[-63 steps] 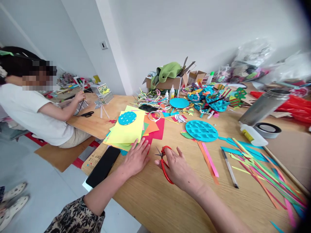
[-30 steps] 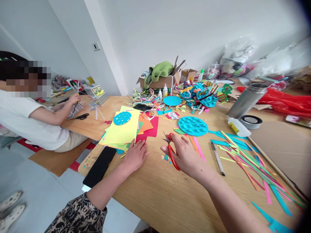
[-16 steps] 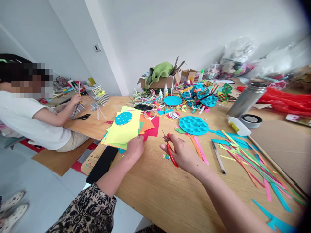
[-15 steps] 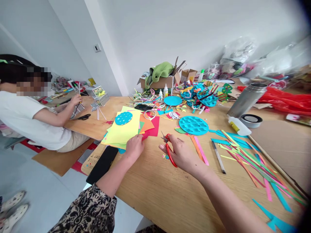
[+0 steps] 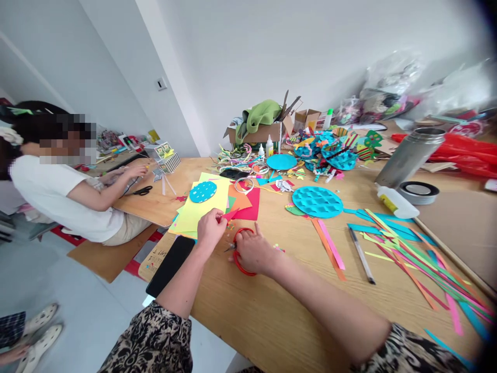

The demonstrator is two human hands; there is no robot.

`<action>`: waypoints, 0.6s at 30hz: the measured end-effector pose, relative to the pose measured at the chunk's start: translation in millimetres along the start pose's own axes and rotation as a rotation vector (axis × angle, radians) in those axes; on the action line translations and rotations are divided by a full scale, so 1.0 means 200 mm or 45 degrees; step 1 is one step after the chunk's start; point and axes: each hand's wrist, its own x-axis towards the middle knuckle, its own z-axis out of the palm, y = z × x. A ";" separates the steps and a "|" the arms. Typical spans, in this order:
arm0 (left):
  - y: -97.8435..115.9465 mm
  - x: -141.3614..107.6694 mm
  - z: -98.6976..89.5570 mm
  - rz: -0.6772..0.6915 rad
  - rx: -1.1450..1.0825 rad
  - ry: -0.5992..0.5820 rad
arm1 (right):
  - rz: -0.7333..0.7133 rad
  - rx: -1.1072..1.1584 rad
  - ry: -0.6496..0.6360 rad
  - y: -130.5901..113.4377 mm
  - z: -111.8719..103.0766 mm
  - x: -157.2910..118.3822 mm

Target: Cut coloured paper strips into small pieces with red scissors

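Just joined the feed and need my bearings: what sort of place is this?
Probably a paper-craft workroom: a wooden table strewn with colored paper sheets and cut paper strips, red scissors in the right hand, and another person working alongside.

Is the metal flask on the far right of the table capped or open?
Open: the metal flask stands with a bare rim on top, and its round lid lies separately beside it on the table.
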 end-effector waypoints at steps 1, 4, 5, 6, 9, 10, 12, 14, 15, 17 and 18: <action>0.00 0.00 -0.01 -0.002 0.006 0.001 | -0.013 -0.006 -0.007 -0.02 0.02 0.04; 0.01 0.01 -0.02 0.003 0.031 0.011 | -0.085 -0.008 -0.004 -0.07 0.07 0.15; 0.01 0.01 -0.02 0.011 0.036 0.014 | -0.114 -0.004 -0.001 -0.07 0.08 0.16; 0.01 0.00 -0.02 0.021 0.037 0.014 | -0.138 0.001 0.003 -0.08 0.08 0.17; 0.02 -0.01 -0.02 0.074 0.041 0.014 | -0.119 0.002 0.028 -0.05 0.06 0.14; 0.02 -0.01 -0.02 0.087 0.048 0.016 | -0.078 -0.004 0.038 -0.04 0.06 0.12; 0.02 -0.01 -0.01 0.108 0.061 0.018 | 0.016 -0.021 0.047 -0.02 0.05 0.12; 0.03 -0.02 -0.02 0.129 0.062 0.017 | 0.056 -0.032 0.037 -0.02 0.06 0.15; 0.03 -0.02 -0.02 0.140 0.058 0.017 | 0.040 -0.032 0.028 -0.02 0.07 0.18; 0.02 -0.02 -0.03 0.151 0.058 0.022 | -0.037 -0.023 0.015 -0.03 0.09 0.22; 0.02 -0.03 -0.03 0.150 0.063 0.021 | -0.069 -0.019 0.014 -0.03 0.09 0.23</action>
